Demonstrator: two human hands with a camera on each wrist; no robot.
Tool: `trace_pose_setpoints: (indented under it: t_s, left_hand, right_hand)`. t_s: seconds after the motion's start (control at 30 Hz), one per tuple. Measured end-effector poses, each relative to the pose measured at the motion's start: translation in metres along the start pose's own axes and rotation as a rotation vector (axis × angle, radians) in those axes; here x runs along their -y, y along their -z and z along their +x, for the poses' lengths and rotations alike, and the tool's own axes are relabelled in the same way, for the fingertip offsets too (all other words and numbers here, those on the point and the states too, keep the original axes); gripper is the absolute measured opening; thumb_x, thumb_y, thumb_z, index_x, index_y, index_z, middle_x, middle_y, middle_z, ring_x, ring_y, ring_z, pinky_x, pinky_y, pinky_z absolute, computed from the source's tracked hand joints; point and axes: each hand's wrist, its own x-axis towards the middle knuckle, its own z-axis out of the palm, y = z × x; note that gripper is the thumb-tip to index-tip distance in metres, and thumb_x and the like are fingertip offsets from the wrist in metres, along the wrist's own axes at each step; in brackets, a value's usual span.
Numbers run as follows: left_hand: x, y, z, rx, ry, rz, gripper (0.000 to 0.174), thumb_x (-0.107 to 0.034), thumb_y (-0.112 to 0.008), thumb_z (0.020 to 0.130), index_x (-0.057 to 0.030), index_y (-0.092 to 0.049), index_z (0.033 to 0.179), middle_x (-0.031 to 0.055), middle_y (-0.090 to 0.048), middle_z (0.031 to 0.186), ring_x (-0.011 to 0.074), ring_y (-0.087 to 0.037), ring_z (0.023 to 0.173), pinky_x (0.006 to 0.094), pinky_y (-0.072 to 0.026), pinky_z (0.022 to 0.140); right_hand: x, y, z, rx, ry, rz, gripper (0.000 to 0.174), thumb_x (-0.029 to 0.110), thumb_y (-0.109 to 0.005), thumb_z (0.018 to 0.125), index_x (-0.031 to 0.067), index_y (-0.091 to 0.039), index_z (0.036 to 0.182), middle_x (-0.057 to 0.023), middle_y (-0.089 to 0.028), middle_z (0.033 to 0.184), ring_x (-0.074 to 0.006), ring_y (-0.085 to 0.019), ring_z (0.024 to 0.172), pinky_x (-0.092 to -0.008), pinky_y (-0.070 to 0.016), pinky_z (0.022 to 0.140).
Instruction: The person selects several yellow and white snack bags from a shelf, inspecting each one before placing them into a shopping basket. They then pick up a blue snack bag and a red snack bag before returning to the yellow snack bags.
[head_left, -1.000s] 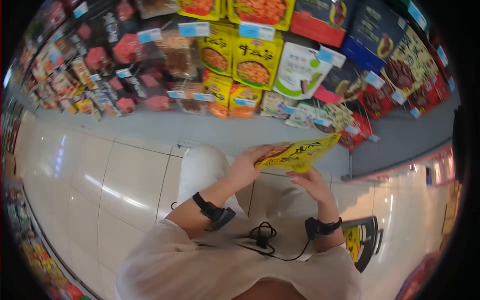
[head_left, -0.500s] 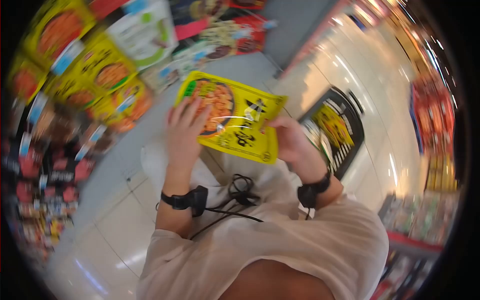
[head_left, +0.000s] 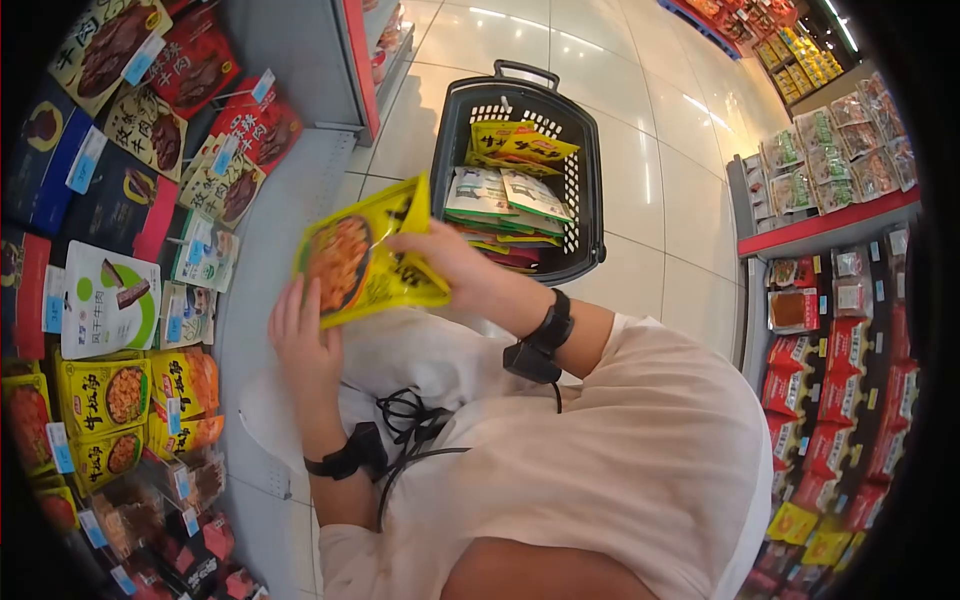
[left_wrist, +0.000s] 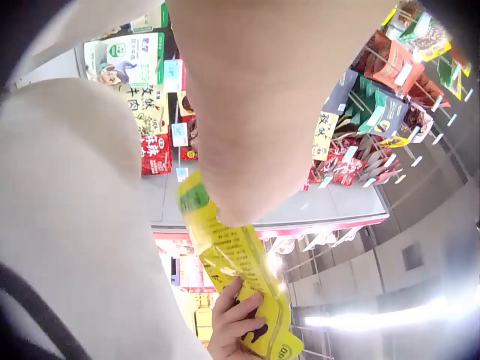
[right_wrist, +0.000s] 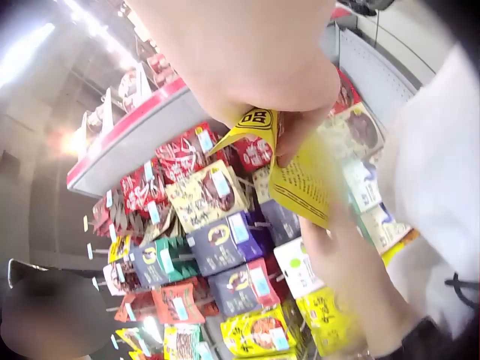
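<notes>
A yellow snack packet (head_left: 360, 260) with a picture of food is held up in front of my chest. My right hand (head_left: 455, 265) grips its right side, fingers curled round the edge; the right wrist view shows the thumb and fingers pinching the packet (right_wrist: 304, 184) at a corner. My left hand (head_left: 300, 335) lies with straight fingers against the packet's lower left edge. In the left wrist view the packet (left_wrist: 232, 262) runs downwards and the right hand (left_wrist: 236, 326) holds its far end. A black shopping basket (head_left: 520, 98) stands on the floor just beyond, with several packets inside.
Hanging snack packets (head_left: 110, 300) fill the shelf on my left. Another rack with red packets (head_left: 850, 380) stands to my right. Glossy tiled floor (head_left: 660, 130) stretches past the basket along the aisle.
My view has swung from the shelf round to the basket, which is now straight ahead. The packet has been turned and carried toward the basket, and my left hand has slid to its lower edge.
</notes>
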Motion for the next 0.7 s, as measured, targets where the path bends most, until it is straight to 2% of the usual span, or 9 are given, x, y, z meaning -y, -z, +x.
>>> trace_pose_setpoints:
  t_s: [0.03,0.07,0.1,0.2,0.23,0.33,0.5,0.6,0.7]
  left_hand:
    - [-0.005,-0.006,0.003,-0.004,0.04,-0.097,0.048,-0.013,-0.059,0.078,-0.0072,-0.05,0.125,0.012,-0.046,0.131,0.0306,-0.041,0.122,0.0438,-0.029,0.102]
    - [-0.007,-0.01,0.004,-0.009,0.084,-0.195,0.047,-0.012,-0.058,0.08,-0.0063,-0.049,0.126,0.0134,-0.046,0.131,0.0314,-0.041,0.122,0.0435,-0.0301,0.102]
    - [-0.007,-0.012,0.004,0.005,0.107,-0.211,0.045,-0.012,-0.056,0.082,-0.0045,-0.048,0.126,0.0154,-0.045,0.131,0.0331,-0.041,0.122,0.0427,-0.0322,0.101]
    - [-0.004,-0.014,0.005,0.008,0.168,-0.298,0.045,-0.011,-0.056,0.083,-0.0027,-0.047,0.126,0.017,-0.045,0.13,0.0338,-0.041,0.121,0.0411,-0.033,0.101]
    - [-0.002,-0.015,0.005,0.011,0.177,-0.3,0.045,-0.011,-0.056,0.083,-0.0027,-0.047,0.126,0.017,-0.045,0.13,0.0338,-0.041,0.121,0.0411,-0.033,0.101]
    - [0.001,-0.014,0.005,0.008,0.207,-0.34,0.044,-0.009,-0.055,0.083,-0.0011,-0.047,0.126,0.0181,-0.045,0.13,0.0346,-0.042,0.121,0.0396,-0.0335,0.101]
    - [0.004,-0.017,0.004,0.022,0.24,-0.368,0.043,-0.007,-0.053,0.083,0.0006,-0.047,0.125,0.0171,-0.047,0.128,0.032,-0.045,0.119,0.0355,-0.0361,0.099]
    - [0.001,-0.016,0.005,0.061,0.277,-0.414,0.043,-0.009,-0.055,0.083,0.0003,-0.047,0.124,0.0183,-0.046,0.128,0.0337,-0.044,0.12,0.038,-0.0349,0.1]
    - [0.002,-0.018,0.007,0.073,0.277,-0.432,0.043,-0.009,-0.055,0.083,0.0002,-0.048,0.124,0.0182,-0.047,0.128,0.0338,-0.044,0.119,0.0379,-0.0356,0.1]
  right_hand:
    - [0.01,0.015,0.003,-0.038,0.028,0.009,0.029,0.008,-0.058,0.084,0.0034,-0.051,0.111,-0.0108,-0.063,0.099,-0.0235,-0.065,0.084,-0.0381,-0.0547,0.07]
    - [0.014,0.037,0.013,-0.173,0.043,0.004,0.028,0.009,-0.058,0.083,0.0038,-0.052,0.11,-0.0106,-0.063,0.097,-0.0247,-0.065,0.081,-0.0392,-0.0552,0.067]
    - [0.029,0.048,0.011,-0.157,0.101,0.032,0.026,0.013,-0.056,0.084,0.0036,-0.053,0.108,-0.0105,-0.064,0.096,-0.0235,-0.065,0.081,-0.0374,-0.0553,0.07]
    - [0.059,0.101,0.021,-0.387,0.251,0.065,0.029,0.017,-0.056,0.086,0.0027,-0.05,0.111,-0.011,-0.063,0.096,-0.0232,-0.064,0.083,-0.0362,-0.0552,0.069]
    - [0.062,0.137,0.034,-0.412,0.378,0.043,0.029,0.017,-0.056,0.087,0.0026,-0.05,0.111,-0.0108,-0.063,0.096,-0.0229,-0.064,0.083,-0.0365,-0.0548,0.071]
    - [0.072,0.209,0.053,-0.523,0.535,0.141,0.025,0.014,-0.053,0.089,0.0014,-0.048,0.11,-0.0117,-0.062,0.101,-0.0242,-0.064,0.088,-0.0384,-0.0552,0.073]
    - [0.062,0.258,0.058,-0.663,0.551,0.26,0.028,0.013,-0.052,0.089,0.0008,-0.046,0.114,-0.0117,-0.06,0.106,-0.0258,-0.063,0.091,-0.0394,-0.0551,0.076]
    - [0.043,0.259,0.063,-0.708,0.536,0.287,0.028,0.012,-0.052,0.089,0.0017,-0.046,0.115,-0.0107,-0.06,0.105,-0.0261,-0.064,0.09,-0.039,-0.0552,0.076]
    - [0.026,0.261,0.077,-0.79,0.415,0.271,0.031,0.018,-0.055,0.088,0.0049,-0.047,0.115,-0.01,-0.061,0.105,-0.0262,-0.064,0.09,-0.0385,-0.0552,0.073]
